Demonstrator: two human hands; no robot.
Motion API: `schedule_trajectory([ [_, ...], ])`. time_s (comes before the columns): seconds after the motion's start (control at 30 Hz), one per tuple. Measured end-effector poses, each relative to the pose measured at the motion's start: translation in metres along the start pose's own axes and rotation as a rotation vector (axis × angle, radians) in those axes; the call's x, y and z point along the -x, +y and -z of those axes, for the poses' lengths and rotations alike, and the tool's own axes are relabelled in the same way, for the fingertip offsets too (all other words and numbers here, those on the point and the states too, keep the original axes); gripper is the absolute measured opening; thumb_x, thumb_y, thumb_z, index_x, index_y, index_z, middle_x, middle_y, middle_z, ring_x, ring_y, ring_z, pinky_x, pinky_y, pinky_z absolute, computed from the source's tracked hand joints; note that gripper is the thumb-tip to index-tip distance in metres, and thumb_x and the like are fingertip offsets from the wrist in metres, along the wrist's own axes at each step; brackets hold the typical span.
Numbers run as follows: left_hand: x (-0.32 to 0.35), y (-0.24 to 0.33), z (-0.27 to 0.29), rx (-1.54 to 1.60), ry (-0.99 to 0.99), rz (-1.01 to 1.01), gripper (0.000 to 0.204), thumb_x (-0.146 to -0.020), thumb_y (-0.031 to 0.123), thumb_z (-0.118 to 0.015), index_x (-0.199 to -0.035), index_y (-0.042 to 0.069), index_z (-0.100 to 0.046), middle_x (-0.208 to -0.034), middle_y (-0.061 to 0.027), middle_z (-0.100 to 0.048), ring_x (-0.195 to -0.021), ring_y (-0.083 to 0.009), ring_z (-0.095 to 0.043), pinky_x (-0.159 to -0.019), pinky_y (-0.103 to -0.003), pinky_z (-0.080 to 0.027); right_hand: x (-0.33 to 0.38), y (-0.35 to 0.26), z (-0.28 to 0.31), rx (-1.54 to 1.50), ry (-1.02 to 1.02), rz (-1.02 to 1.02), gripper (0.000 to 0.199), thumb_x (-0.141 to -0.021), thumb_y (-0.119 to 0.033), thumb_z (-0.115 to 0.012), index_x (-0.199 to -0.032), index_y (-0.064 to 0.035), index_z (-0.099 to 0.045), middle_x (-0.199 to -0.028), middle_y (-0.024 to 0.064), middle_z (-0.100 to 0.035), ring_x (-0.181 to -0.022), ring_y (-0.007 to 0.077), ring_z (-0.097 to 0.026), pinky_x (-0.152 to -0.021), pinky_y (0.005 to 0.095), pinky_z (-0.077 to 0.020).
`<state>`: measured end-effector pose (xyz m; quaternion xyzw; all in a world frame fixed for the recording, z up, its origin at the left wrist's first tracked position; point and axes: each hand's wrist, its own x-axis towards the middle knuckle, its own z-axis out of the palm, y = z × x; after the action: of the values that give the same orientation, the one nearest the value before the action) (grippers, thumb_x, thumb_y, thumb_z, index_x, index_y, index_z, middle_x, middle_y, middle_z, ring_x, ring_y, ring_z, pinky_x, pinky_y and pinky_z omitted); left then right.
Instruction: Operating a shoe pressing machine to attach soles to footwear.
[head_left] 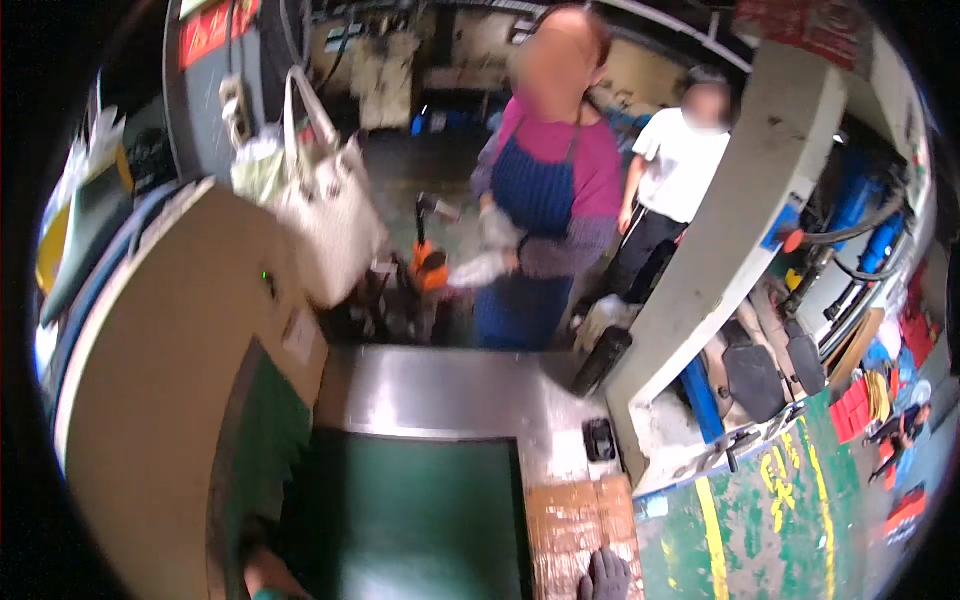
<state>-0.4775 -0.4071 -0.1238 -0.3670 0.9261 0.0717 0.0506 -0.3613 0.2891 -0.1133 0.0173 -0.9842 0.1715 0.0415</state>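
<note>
My right hand, in a grey glove, lies at the lower edge with its fingers stretched out over a brown cardboard surface wrapped in shiny clear tape. At the lower left, my left hand looks dark and blurred, with a strip of bare wrist below it. It is beside the green inner side of a beige machine housing; its fingers cannot be made out. Between my hands lies a dark green flat belt or mat with a black border.
A bare metal plate adjoins the green surface; a small black object rests at its right. Opposite stands a person in a blue apron and light gloves, a second person behind. A white bag hangs left; a grey post leans right.
</note>
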Motion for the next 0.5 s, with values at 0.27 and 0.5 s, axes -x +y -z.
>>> schedule_trajectory([
  [0.27,-0.002,0.079,0.010,0.063,-0.042,-0.064,0.057,-0.087,0.034,-0.076,-0.129,-0.001,-0.059,-0.126,-0.0142,-0.063,-0.112,-0.0274,-0.057,-0.100,-0.038,-0.046,-0.025,0.011,0.011,0.171,0.079,0.014,0.060,-0.104,-0.036,-0.038,-0.150,0.0032,-0.037,-0.154,0.0264,-0.040,-0.141,0.0437,-0.038,-0.117,0.0517,-0.0271],
  [0.5,0.027,0.029,0.041,0.025,-0.086,0.037,0.054,-0.087,0.034,-0.076,-0.126,-0.001,-0.061,-0.122,-0.0128,-0.065,-0.107,-0.0267,-0.058,-0.097,-0.039,-0.047,-0.007,0.005,-0.004,0.146,0.003,0.017,0.061,-0.103,-0.036,-0.037,-0.150,0.0033,-0.038,-0.152,0.0263,-0.041,-0.140,0.0433,-0.039,-0.117,0.0534,-0.0266],
])
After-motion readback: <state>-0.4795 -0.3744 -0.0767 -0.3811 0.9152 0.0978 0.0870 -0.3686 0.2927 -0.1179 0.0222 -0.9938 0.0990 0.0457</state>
